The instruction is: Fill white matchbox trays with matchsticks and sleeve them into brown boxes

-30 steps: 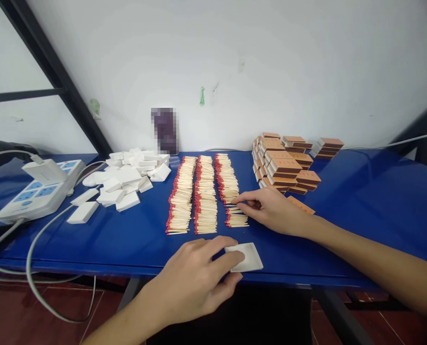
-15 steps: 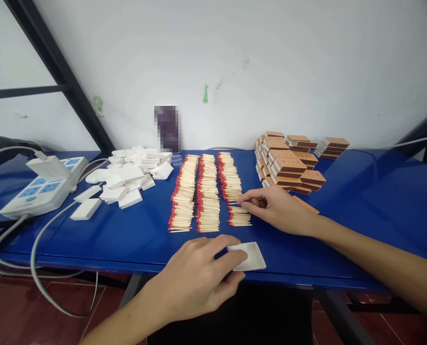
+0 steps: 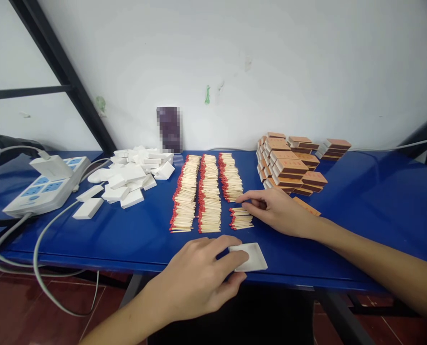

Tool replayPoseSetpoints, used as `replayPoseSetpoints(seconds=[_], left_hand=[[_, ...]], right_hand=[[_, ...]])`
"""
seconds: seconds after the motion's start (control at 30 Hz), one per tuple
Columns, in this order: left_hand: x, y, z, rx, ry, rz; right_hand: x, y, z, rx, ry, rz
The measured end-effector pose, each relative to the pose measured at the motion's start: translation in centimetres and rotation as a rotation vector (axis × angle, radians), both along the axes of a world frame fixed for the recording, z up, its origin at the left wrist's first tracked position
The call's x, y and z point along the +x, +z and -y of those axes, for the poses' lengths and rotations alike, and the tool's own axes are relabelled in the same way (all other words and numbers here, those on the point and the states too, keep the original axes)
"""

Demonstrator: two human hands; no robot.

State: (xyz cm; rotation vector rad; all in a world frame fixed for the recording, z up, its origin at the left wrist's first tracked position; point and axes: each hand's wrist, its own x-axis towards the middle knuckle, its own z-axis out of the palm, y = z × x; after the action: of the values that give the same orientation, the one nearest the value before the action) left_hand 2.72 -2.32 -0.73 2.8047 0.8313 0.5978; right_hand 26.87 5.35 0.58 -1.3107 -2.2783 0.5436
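My left hand [image 3: 202,275] grips an empty white matchbox tray [image 3: 258,258] at the table's front edge, index and middle fingers on or over it and thumb below. The fingertips of my right hand [image 3: 281,211] are at the near end of the right-hand row of red-tipped matches [image 3: 231,179]. Its thumb and index finger look slightly apart, with nothing visible between them. Just below them lies a small separate group of matches [image 3: 242,219]. Two longer rows, a middle row [image 3: 209,196] and a left row [image 3: 185,196], run alongside.
A heap of white trays [image 3: 127,175] lies at the left, beside a power strip [image 3: 37,196] with cables. Stacked matchbox sleeves [image 3: 288,165] stand behind my right hand. A phone-like object [image 3: 170,129], blurred out, leans against the wall. All rest on a blue table [image 3: 127,239].
A gap now shows between the right-hand row and the small group, where a match or two lay under my right fingertips. The left hand and tray stay put; the view shifts slightly.
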Motion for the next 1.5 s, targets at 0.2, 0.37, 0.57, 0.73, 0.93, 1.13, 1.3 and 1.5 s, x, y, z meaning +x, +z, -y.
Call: replayPoseSetpoints(seconds=[0.2,0.37,0.57,0.73,0.93,1.13,1.3,1.5], left_hand=[[-0.02,0.05,0.1,-0.005,-0.003,0.01],[0.01,0.11,0.14,-0.008,-0.006,0.011],[0.06,0.11,0.0,-0.011,-0.006,0.006],[0.08,0.07,-0.01,-0.007,-0.006,0.01],[0.0,0.1,0.04,-0.004,-0.006,0.008],[0.08,0.14,0.07,-0.003,-0.011,0.01],[0.06,0.08,0.0,-0.001,-0.01,0.008],[-0.08,0.14,0.12,-0.012,-0.009,0.008]], right_hand=[[-0.07,-0.15,-0.19,0.035,-0.009,0.029],[-0.1,-0.15,-0.24,0.055,-0.002,0.032],[-0.06,-0.12,-0.23,0.044,0.002,0.02],[0.01,-0.35,-0.32,0.049,-0.005,0.005],[-0.07,-0.43,-0.4,0.077,-0.003,0.026],[-0.2,-0.11,-0.17,0.043,-0.021,0.018],[-0.25,0.32,-0.02,-0.029,-0.032,-0.014],[-0.22,0.0,-0.18,-0.002,-0.027,-0.004]])
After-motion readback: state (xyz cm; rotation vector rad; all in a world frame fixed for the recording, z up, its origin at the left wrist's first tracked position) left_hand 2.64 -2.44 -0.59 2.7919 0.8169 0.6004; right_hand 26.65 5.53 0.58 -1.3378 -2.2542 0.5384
